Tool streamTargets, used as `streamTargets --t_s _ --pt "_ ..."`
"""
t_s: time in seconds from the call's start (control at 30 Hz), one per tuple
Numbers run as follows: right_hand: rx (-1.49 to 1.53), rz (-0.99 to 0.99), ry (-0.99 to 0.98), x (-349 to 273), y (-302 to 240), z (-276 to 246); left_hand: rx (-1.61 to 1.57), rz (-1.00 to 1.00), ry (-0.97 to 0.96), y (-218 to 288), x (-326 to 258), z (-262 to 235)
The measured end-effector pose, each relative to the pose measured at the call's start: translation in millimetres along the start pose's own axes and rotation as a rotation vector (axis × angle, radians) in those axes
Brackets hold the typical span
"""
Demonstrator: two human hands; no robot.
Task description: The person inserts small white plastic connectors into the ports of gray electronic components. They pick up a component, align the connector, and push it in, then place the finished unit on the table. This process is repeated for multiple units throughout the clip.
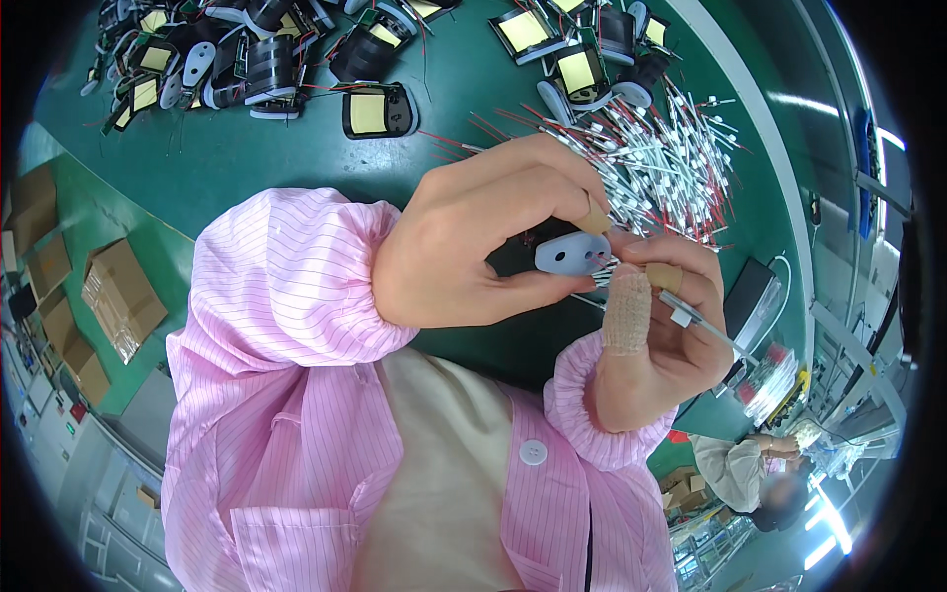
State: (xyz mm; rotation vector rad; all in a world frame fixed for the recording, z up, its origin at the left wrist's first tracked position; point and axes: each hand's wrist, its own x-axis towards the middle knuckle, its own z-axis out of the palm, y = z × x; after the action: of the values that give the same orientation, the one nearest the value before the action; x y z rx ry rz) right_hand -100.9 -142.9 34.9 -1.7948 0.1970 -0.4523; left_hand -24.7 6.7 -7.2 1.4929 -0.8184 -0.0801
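My left hand point(473, 237) grips a small black part with a pale grey oval plate point(570, 253) that has small holes in it. My right hand point(656, 335) is close under it, thumb wrapped in tan bandage tape, and pinches a thin white-sleeved wire point(705, 326) whose end meets the grey plate. Both hands are raised above the green table point(296, 158). Pink striped sleeves cover both forearms.
A heap of white-sleeved red wires point(661, 158) lies behind my hands. Several black parts with yellow tape point(370, 111) are scattered across the table's far side. Cardboard boxes point(118, 296) sit at the left. Another person point(750, 474) is at the lower right.
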Motion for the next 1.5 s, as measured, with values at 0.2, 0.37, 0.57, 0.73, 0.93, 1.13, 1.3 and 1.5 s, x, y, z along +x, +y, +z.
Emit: streamTargets --t_s 0.2,0.37,0.57,0.73,0.93,1.13,1.3,1.5 --pt "-0.120 -0.093 -0.143 0.8 -2.9 -5.8 -0.010 0.011 -0.004 -0.1 -0.3 -0.6" --pt "-0.088 -0.096 -0.048 -0.7 0.3 -0.7 -0.033 0.036 0.002 -4.2 -2.1 2.4" --pt "-0.115 -0.109 -0.102 0.8 -2.4 -2.1 -0.032 0.035 0.000 -3.2 -2.8 2.3" --pt "-0.160 -0.111 -0.103 0.0 -4.5 -3.7 -0.043 0.029 -0.003 -3.9 -3.5 3.4" --pt "-0.180 -0.210 -0.050 3.0 2.3 -0.6 -0.020 0.018 -0.025 -1.9 -2.4 1.3" --pt "-0.195 -0.239 -0.081 4.5 1.5 -1.2 -0.030 0.014 -0.042 -2.2 -2.3 -0.2" --pt "-0.174 -0.212 -0.086 4.6 0.4 -3.2 -0.036 0.031 -0.038 -1.4 -2.3 0.3" --pt "-0.151 -0.119 -0.078 4.4 -3.9 -2.7 -0.045 0.029 -0.038 -1.5 -2.3 -0.1"
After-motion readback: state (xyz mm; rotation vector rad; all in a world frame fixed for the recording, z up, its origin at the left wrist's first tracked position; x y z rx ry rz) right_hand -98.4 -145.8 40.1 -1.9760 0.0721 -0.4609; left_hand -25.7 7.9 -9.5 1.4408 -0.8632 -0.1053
